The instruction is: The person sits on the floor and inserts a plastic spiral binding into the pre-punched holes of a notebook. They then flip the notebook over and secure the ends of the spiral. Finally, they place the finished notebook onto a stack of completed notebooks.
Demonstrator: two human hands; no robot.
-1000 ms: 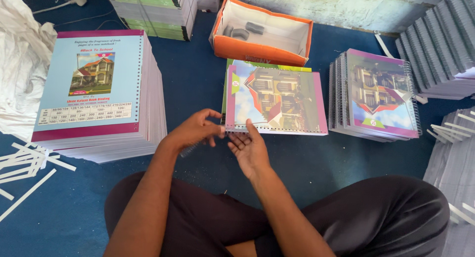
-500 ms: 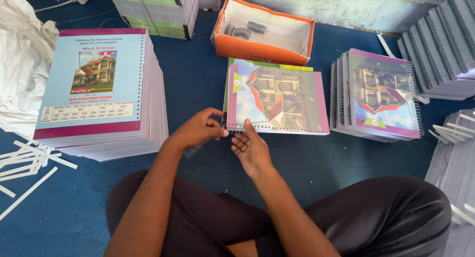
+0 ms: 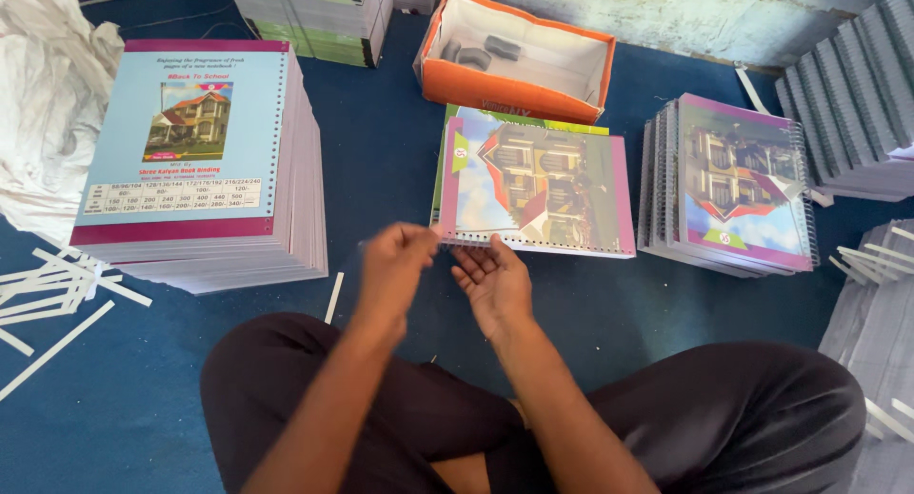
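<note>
— While you sit cross-legged on the blue floor [image 3: 381, 170], what have your hands got?

— My left hand [image 3: 395, 266] is curled, fingertips pinched together at the near edge of the notebook [image 3: 538, 185] lying in front of me; whatever it pinches is too thin and blurred for me to tell. My right hand [image 3: 497, 285] lies palm up, fingers loosely spread, touching that same punched near edge and gripping nothing.

— And the notebook itself?

— It lies flat, cover up, with a house picture framed in purple, on top of a green-edged one just beneath it.

— Any containers?

— One: an orange cardboard box [image 3: 514, 87], open, just beyond the notebook on the far side. Inside, against its white lining, lie a few small dark grey pieces [image 3: 481, 51] at its far left end; I cannot tell what they are.

— What else lies round you?

— To the left, a tall stack of unbound books [image 3: 200, 161] with a pale blue cover on top, and white paper strips [image 3: 48, 294] scattered near it. To the right, a stack of spiral-bound notebooks [image 3: 738, 185] with the same house cover.
</note>
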